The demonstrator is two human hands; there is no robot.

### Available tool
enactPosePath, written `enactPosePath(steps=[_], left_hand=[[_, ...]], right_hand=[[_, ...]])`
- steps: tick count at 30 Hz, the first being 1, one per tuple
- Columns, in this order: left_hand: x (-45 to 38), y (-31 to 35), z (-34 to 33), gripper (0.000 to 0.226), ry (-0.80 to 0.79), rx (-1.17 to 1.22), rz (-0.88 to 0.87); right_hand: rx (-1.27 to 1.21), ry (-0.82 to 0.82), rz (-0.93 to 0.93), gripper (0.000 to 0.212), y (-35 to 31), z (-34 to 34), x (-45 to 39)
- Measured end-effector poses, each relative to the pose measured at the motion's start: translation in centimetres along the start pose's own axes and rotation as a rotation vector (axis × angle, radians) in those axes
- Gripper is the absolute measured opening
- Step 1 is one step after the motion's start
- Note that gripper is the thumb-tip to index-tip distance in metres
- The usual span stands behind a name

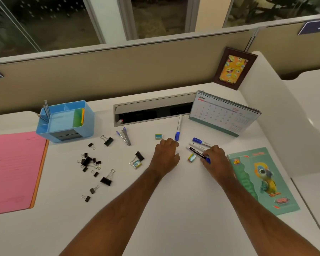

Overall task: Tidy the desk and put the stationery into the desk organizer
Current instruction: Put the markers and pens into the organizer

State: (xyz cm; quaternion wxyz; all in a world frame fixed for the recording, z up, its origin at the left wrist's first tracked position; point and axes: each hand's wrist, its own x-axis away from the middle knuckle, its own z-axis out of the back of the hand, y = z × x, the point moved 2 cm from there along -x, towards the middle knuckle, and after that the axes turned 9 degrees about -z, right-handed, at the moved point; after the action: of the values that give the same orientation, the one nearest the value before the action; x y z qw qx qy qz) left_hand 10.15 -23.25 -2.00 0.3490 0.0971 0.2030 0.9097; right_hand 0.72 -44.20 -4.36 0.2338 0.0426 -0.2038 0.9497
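The blue desk organizer (67, 122) stands at the back left with pencils and sticky notes in it. My right hand (217, 160) pinches a black marker (197, 153) that lies beside a white marker (197, 146) and a blue-capped marker (201, 141). Just left of it, my left hand (166, 157) hovers over the desk with fingers loosely curled and holds nothing. Another blue-capped marker (178, 127) lies just beyond my left hand. Small erasers (192, 157) (158, 136) (137, 164) lie around both hands. A stapler (125, 136) and several black binder clips (90, 161) are scattered to the left.
A pink folder (13, 170) lies at the left edge. A desk calendar (224, 113), a framed picture (234, 68) and a green parrot notebook (260, 178) occupy the right side. An open cable slot (151, 111) runs along the back, below the partition.
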Motion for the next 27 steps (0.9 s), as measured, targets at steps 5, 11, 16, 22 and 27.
enactPosePath(steps=[5, 11, 16, 22, 27], left_hand=[[-2.1, 0.3, -0.4, 0.038, 0.002, -0.056, 0.025], [-5.6, 0.3, -0.7, 0.052, -0.081, -0.152, 0.056], [-6.3, -0.3, -1.9, 0.048, -0.197, -0.255, 0.054], [-4.6, -0.8, -2.3, 0.035, -0.122, -0.243, 0.051], [-2.4, -1.2, -2.5, 0.030, -0.116, -0.212, 0.102]], right_hand=[[0.020, -0.006, 0.002, 0.022, 0.3, 0.0, 0.2], [-0.196, 0.045, -0.063, 0.017, 0.4, 0.7, 0.6], [-0.366, 0.047, -0.112, 0.016, 0.4, 1.2, 0.6], [-0.439, 0.105, -0.137, 0.017, -0.4, 1.6, 0.2], [-0.471, 0.070, -0.119, 0.016, -2.0, 1.7, 0.2]])
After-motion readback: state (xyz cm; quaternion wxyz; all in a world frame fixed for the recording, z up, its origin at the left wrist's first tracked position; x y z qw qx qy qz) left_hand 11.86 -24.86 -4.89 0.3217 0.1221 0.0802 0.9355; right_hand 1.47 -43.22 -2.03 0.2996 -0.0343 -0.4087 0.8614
